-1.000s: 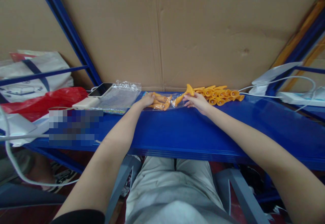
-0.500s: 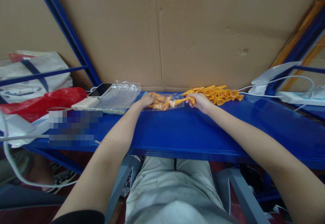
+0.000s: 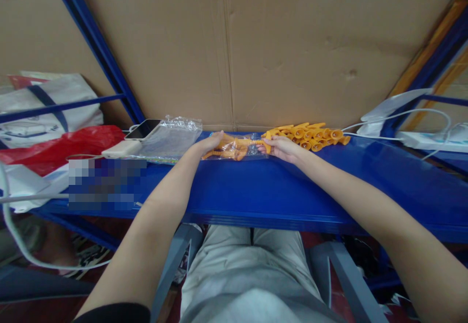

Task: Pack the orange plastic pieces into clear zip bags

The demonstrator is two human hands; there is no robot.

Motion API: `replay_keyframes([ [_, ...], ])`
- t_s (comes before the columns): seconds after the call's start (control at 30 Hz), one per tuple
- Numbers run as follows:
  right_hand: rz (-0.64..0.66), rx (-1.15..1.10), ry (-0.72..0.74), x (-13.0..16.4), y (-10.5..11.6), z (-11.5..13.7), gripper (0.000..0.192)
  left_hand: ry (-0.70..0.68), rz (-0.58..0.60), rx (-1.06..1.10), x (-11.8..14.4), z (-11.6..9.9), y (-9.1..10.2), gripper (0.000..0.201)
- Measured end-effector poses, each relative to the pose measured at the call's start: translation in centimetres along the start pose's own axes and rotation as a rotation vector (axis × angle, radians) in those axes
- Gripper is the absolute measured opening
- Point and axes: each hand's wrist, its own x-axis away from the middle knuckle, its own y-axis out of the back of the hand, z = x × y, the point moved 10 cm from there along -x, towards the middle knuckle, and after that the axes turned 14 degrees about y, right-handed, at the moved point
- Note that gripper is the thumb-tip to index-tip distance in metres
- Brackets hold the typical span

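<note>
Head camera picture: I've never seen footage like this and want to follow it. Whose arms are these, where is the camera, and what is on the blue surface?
There is no machine here. The camera sits on a person's head and looks down, so the two bare arms and the grey-trousered lap are that person's own. The left hand grips one end of a clear plastic bag with orange plastic pieces in it; the right hand pinches an orange piece at the bag's other end. Both rest on a blue shelf. Beside the right hand lies a pile of loose orange pieces. Further left are empty clear bags, a phone and a red bag. Brown cardboard stands behind.
</note>
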Motion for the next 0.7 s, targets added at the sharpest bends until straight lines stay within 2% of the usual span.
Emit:
replay_keyframes([
  [0.1, 0.0, -0.062, -0.004, -0.2, -0.4, -0.1, 0.02, 0.038, 0.025, 0.052, 0.5, -0.1, -0.4, 0.061],
  [0.3, 0.091, -0.109, -0.068, 0.6, -2.5, -0.8, 0.025, 0.024, 0.149, 0.127, 1.0, -0.4, -1.3, 0.067],
  [0.43, 0.151, -0.008, -0.082, 0.7, -3.2, -1.1, 0.025, 0.048, 0.168, 0.115, 1.2, -0.4, -1.5, 0.064],
  [0.6, 0.122, 0.149, -0.125, -0.1, -2.7, -1.4, 0.025, 0.069, 0.148, 0.179, 1.8, -0.7, -1.2, 0.061],
  [0.7, 0.129, 0.141, -0.143, -1.0, -2.9, -1.4, 0.025, 0.074, 0.174, 0.235, 1.8, -0.7, -1.3, 0.058],
])
